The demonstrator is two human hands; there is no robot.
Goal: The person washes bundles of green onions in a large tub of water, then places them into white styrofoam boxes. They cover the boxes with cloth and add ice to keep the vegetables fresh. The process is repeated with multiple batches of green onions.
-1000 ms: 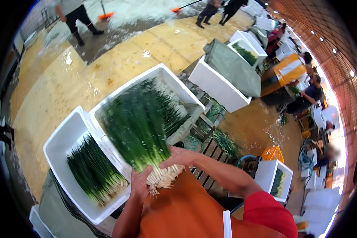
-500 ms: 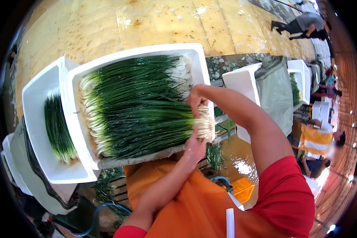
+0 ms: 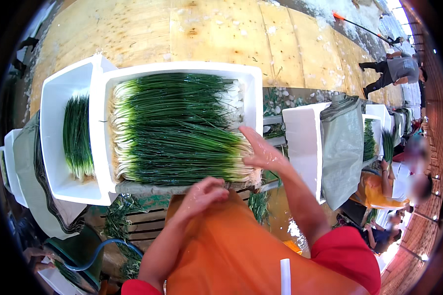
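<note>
Scallions (image 3: pixel 177 130) fill the big white foam box (image 3: pixel 253 81) almost to its rim, laid flat in layers with white root ends showing at both short sides. The right hand (image 3: pixel 262 151) lies open, fingers spread, pressing flat on the white bulbs at the box's near right corner. The left hand (image 3: pixel 204 192) rests loosely curled at the box's near edge, where the bottom row meets a strip of grey liner; it seems to grip nothing, though I cannot tell whether a few stalks are tucked under the fingers.

Risks, as I judge them: the near wall of this box looks low or hidden under the greens, so a hard push from the right hand could slide the front rows over that edge toward the orange apron (image 3: pixel 241 246). Both hands look wet, and slick stalks may slip sideways rather than settle. Heavy pressure might also bruise or snap the tender green tops.

Left of the box, touching it, sits a second white box (image 3: pixel 54 98) with a small bundle (image 3: pixel 78 135) in it. Right of it stands another box draped with a grey sack (image 3: pixel 340 147), and beyond that another person bends over more greens.
</note>
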